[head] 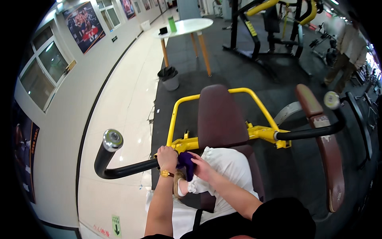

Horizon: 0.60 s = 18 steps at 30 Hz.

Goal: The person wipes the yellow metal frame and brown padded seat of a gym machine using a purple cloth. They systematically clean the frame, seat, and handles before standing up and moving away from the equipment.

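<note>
My right hand (203,168) holds a dark purple cloth (187,165), bunched against a yellow metal frame (191,145). My left hand (167,158) is closed over the frame's left joint, where a black padded handle (131,169) meets it; its fingertips are partly hidden. This handle bends up to a chrome end cap (113,138). Between the frame's two sides rises a maroon padded backrest (220,116). In front of it, my bent leg in white trousers (229,164) lies across the maroon seat (253,167).
On the right are another black handle (310,133) and a worn maroon bench (328,161). Ahead stand a white oval table (194,26), a grey waste bin (170,83) and a black-and-yellow gym machine (253,38). A person (347,50) stands at the far right.
</note>
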Each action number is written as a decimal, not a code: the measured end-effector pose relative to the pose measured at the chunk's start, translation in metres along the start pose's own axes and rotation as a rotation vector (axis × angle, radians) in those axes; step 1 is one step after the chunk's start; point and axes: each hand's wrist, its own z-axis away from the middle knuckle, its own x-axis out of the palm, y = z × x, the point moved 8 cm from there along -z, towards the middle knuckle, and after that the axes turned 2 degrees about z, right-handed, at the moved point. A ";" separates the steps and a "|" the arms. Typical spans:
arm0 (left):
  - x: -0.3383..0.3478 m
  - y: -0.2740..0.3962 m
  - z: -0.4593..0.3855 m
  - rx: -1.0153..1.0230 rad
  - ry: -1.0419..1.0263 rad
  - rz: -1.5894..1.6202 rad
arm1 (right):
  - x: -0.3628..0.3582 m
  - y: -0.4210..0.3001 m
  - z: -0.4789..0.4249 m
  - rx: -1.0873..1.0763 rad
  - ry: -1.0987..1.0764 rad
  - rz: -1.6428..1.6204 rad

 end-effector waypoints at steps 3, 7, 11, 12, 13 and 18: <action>0.014 0.002 0.000 -0.033 -0.040 0.035 | -0.007 -0.041 0.047 -0.049 0.089 -0.207; 0.021 0.013 0.011 0.110 -0.114 -0.156 | 0.018 -0.149 0.134 -0.404 0.141 -0.004; 0.008 0.019 0.018 0.124 -0.064 -0.199 | 0.036 -0.252 0.252 -0.999 0.454 0.822; 0.011 0.014 0.019 0.124 -0.068 -0.221 | 0.062 -0.266 0.284 -1.193 0.511 1.100; 0.012 0.013 0.020 0.123 -0.039 -0.227 | 0.070 -0.278 0.312 -1.285 0.644 1.297; 0.008 0.021 0.029 0.086 0.057 -0.199 | 0.077 -0.316 0.364 -1.369 1.117 2.566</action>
